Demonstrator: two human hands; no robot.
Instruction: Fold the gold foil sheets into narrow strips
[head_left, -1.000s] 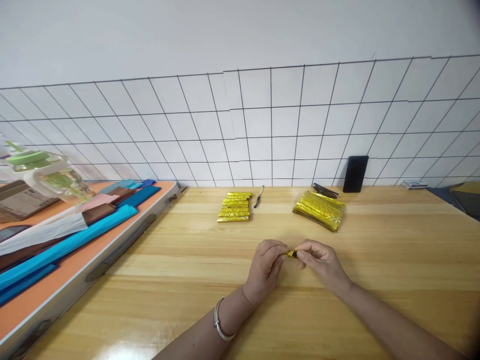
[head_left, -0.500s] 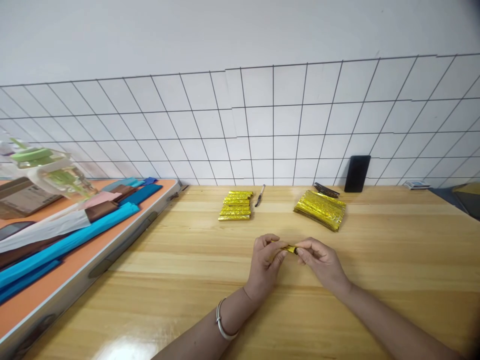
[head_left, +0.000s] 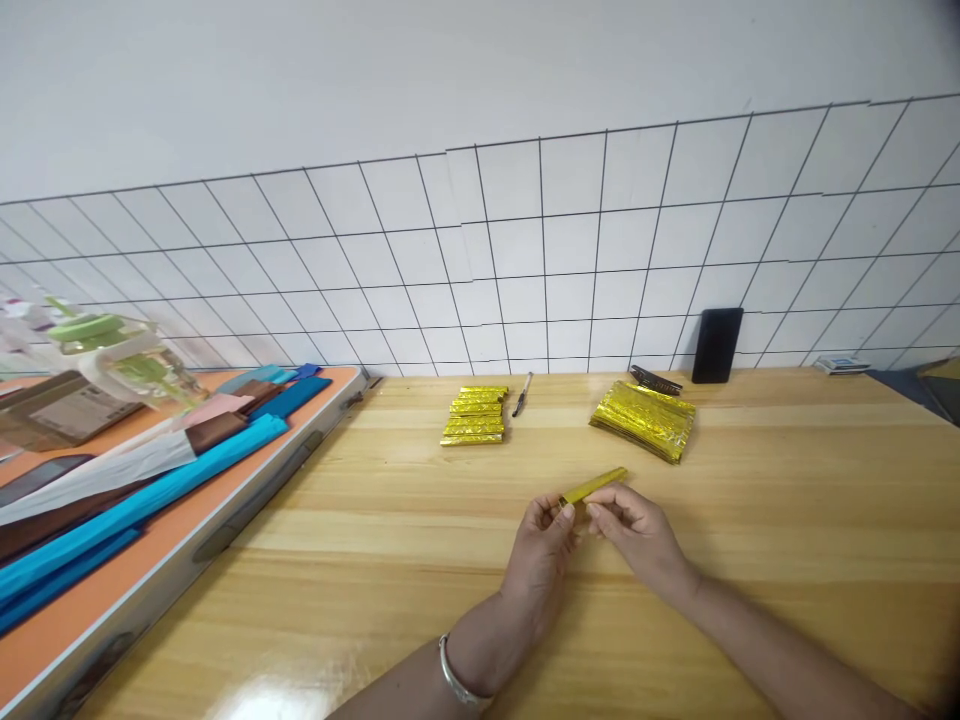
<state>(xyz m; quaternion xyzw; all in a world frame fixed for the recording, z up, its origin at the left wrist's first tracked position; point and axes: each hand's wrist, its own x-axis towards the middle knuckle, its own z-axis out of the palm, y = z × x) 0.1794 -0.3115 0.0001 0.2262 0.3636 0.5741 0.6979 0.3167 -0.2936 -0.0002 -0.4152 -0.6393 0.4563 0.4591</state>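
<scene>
Between my hands, above the wooden table, is a narrow gold foil strip (head_left: 596, 485) that slants up to the right. My left hand (head_left: 541, 545) pinches its lower left end. Thumb and fingers of my right hand (head_left: 637, 530) are closed on its lower edge, close to the left hand. Beyond them lies a row of folded gold foil strips (head_left: 475, 415). A thick stack of flat gold foil sheets (head_left: 645, 418) lies farther right, nearer to my right hand.
A pen (head_left: 523, 395) lies beside the folded strips. Behind the foil stack are a black clip-like object (head_left: 655, 380) and a black phone-like slab (head_left: 717, 345) leaning on the wall. At left, an orange-topped table (head_left: 247, 480) carries rolled coloured paper, a cardboard box (head_left: 67, 410) and a bottle (head_left: 127, 355).
The foil strip, mostly covered by my fingers before, now shows along its length, pointing up and right. My left hand has turned and moved slightly right and down. The view has shifted slightly.
</scene>
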